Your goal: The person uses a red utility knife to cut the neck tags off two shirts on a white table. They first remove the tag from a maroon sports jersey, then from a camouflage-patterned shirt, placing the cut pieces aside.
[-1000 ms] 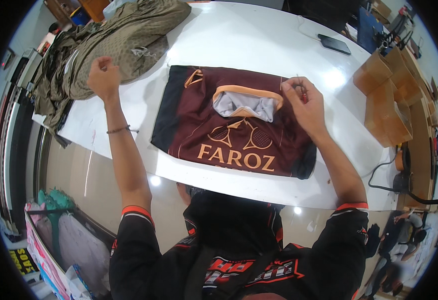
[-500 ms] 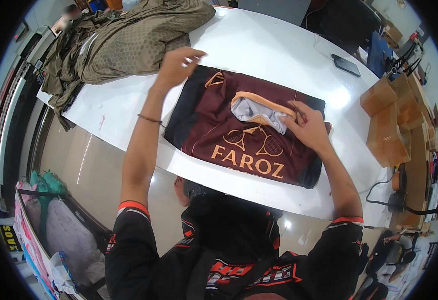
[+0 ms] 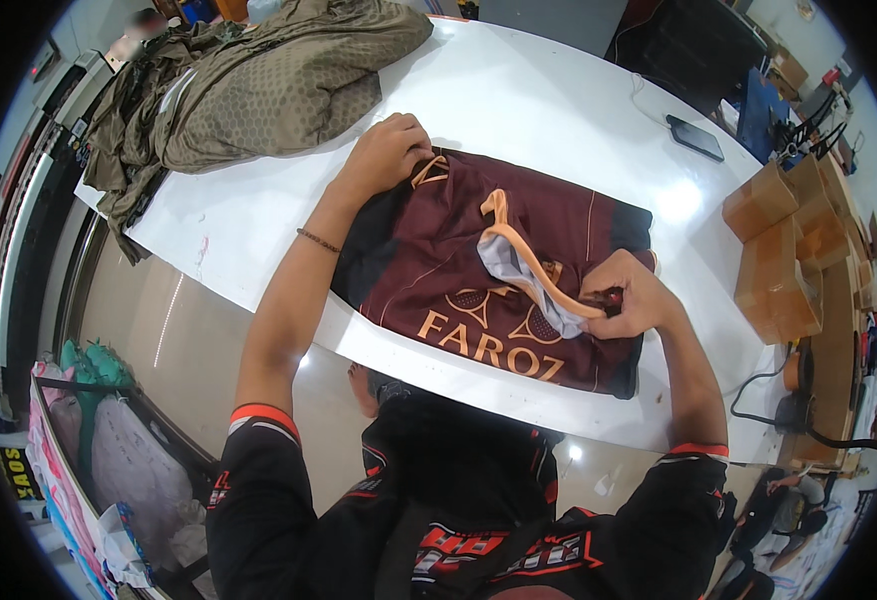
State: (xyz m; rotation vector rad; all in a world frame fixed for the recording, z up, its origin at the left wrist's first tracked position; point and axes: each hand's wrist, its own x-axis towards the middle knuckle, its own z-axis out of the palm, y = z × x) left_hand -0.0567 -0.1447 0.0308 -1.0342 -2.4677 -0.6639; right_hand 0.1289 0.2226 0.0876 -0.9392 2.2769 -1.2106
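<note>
A folded maroon jersey (image 3: 578, 230) with black ends, orange lettering and a crossed-rackets print lies on the white table. Its orange-trimmed collar (image 3: 533, 265) stands up, baring the grey-white inside. The fingers of my right hand (image 3: 638, 295) are closed around the collar's right end and pull it toward the near right. A small dark red object (image 3: 610, 298) shows within that hand; its kind is unclear. At the jersey's far left corner, my left hand (image 3: 391, 150) has its fingers curled down and closed on the fabric. Its fingertips are partly hidden.
A heap of olive patterned cloth (image 3: 268, 100) covers the table's far left. Toward the far right lies a phone (image 3: 694, 138), with cardboard boxes (image 3: 778, 270) beside the right edge. A black cable (image 3: 758, 415) runs near them. Bagged items (image 3: 138, 460) stand at lower left.
My left hand has come down from above onto the jersey's far left corner. My right hand has drawn the collar nearer and right, stretching it narrow. The jersey has shifted slightly nearer.
</note>
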